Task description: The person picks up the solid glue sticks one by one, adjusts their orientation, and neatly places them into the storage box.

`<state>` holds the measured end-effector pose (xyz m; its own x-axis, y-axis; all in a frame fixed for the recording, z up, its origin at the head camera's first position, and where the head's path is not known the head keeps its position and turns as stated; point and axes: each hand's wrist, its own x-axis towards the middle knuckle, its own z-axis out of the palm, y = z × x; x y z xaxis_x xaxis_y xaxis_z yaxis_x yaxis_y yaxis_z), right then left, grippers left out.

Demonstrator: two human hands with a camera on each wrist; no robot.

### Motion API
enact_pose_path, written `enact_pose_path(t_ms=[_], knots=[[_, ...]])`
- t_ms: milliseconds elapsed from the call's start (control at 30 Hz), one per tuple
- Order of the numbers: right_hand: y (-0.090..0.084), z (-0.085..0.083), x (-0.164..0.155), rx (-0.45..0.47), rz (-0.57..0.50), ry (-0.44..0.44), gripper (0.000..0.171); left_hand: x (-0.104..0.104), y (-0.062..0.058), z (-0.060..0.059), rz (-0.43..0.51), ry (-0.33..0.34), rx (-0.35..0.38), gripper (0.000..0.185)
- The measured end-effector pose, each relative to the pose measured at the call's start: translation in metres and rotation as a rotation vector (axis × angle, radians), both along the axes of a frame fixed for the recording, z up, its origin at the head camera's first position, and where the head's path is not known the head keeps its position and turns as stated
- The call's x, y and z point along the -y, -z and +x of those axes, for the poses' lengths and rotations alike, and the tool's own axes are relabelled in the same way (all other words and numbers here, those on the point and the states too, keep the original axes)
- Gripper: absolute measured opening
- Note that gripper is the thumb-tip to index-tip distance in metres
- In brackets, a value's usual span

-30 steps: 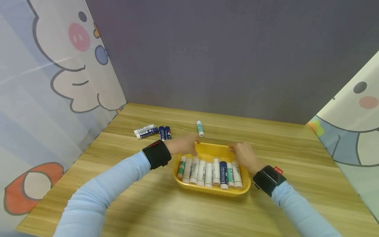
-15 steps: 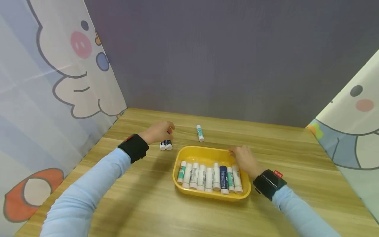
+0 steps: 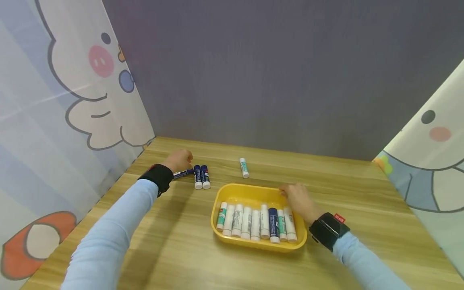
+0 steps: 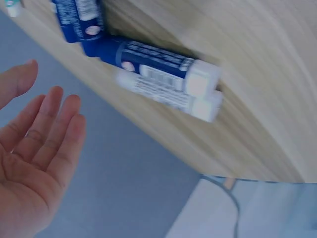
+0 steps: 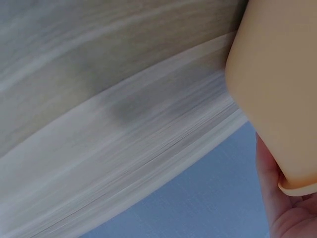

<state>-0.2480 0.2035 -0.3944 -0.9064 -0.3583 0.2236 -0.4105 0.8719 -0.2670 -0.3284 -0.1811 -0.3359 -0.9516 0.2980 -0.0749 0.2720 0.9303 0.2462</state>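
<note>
A yellow tray (image 3: 250,187) sits mid-table with several glue sticks (image 3: 255,219) lying side by side in it. My right hand (image 3: 294,196) grips the tray's far right rim; the right wrist view shows the tray's outer wall (image 5: 277,84) with the hand (image 5: 280,213) at its edge. My left hand (image 3: 180,160) is at the far left of the table, over a dark blue stick (image 3: 183,173) and beside two more blue sticks (image 3: 201,177). In the left wrist view that hand (image 4: 42,144) is open, empty, with a blue stick (image 4: 153,57) and a white stick (image 4: 168,96) just beyond it.
One green-and-white glue stick (image 3: 244,167) lies alone behind the tray. A grey back wall and cartoon-printed curtains (image 3: 65,100) close in the wooden table (image 3: 188,249) on three sides.
My left hand has left the tray's far rim and moved left, past the pair of blue sticks, to the sticks farthest left. My right hand stays on the tray.
</note>
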Motion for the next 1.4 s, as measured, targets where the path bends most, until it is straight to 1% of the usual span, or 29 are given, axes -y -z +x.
enact_pose_path(t_ms=[67, 100, 167, 200, 267, 333, 400, 433, 467, 600, 733, 900, 1033, 1100, 1267, 1300, 1400], knots=[[0.001, 0.0, 0.0, -0.007, 0.003, -0.002, 0.013, 0.004, 0.005, -0.004, -0.022, -0.014, 0.004, 0.039], [0.002, 0.001, 0.001, -0.004, 0.001, 0.0, 0.012, 0.006, 0.008, -0.006, -0.03, -0.017, -0.006, 0.038], [0.002, 0.001, 0.001, 0.004, -0.004, 0.005, 0.012, 0.011, 0.017, -0.011, -0.051, -0.017, -0.023, 0.037], [0.003, 0.002, 0.002, 0.007, -0.003, 0.006, 0.012, 0.018, 0.029, -0.02, -0.045, 0.005, -0.066, 0.036], [0.002, 0.003, 0.002, 0.021, 0.001, 0.016, 0.013, 0.022, 0.037, -0.024, -0.054, 0.001, -0.078, 0.035], [0.002, 0.003, 0.002, 0.029, 0.003, 0.028, 0.014, 0.023, 0.043, -0.025, -0.061, -0.021, -0.077, 0.033], [0.002, 0.003, 0.002, 0.024, 0.011, 0.034, 0.014, 0.023, 0.044, -0.024, -0.057, -0.044, -0.079, 0.031], [0.002, 0.004, 0.002, 0.021, 0.012, 0.036, 0.015, 0.017, 0.037, -0.016, -0.072, -0.075, -0.048, 0.031], [0.002, 0.004, 0.001, 0.017, 0.016, 0.034, 0.015, 0.017, 0.038, -0.014, -0.077, -0.084, -0.049, 0.031], [0.003, 0.003, 0.001, 0.008, 0.025, 0.03, 0.014, 0.015, 0.04, -0.008, -0.1, -0.091, -0.063, 0.029], [0.003, 0.002, 0.001, 0.006, 0.028, 0.028, 0.014, 0.014, 0.042, -0.006, -0.11, -0.104, -0.08, 0.026], [0.004, 0.001, 0.001, 0.004, 0.015, 0.025, 0.014, 0.012, 0.046, -0.007, -0.118, -0.146, -0.1, 0.023], [0.004, 0.001, 0.001, 0.001, 0.008, 0.017, 0.014, 0.013, 0.051, -0.008, -0.134, -0.139, -0.123, 0.019], [0.005, 0.0, 0.001, -0.003, 0.009, 0.014, 0.014, 0.013, 0.054, -0.008, -0.133, -0.136, -0.106, 0.013], [0.004, 0.001, 0.0, 0.015, 0.008, 0.025, 0.015, 0.015, 0.06, -0.01, -0.139, -0.159, -0.01, 0.007], [0.004, 0.001, 0.0, 0.021, 0.005, 0.028, 0.015, 0.016, 0.061, -0.009, -0.139, -0.153, -0.019, 0.007], [0.003, 0.001, -0.001, 0.026, 0.004, 0.029, 0.015, 0.016, 0.062, -0.007, -0.149, -0.143, -0.015, 0.008]])
